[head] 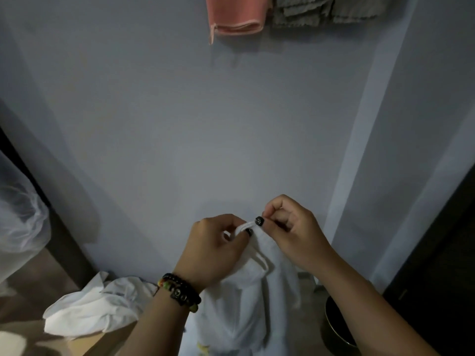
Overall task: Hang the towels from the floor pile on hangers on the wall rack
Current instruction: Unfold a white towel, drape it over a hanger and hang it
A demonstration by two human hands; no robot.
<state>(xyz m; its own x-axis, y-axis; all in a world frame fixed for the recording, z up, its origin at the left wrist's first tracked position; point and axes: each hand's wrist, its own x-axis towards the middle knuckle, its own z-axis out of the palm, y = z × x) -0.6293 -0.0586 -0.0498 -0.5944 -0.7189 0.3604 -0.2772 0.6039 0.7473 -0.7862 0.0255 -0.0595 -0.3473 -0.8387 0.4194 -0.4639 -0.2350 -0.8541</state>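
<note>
Left hand and right hand pinch white towel top edge; thin grip, towel may slip to floor.

Both hands' fingers pinched together

Dark round bin on floor, right; translucent plastic left.
</note>
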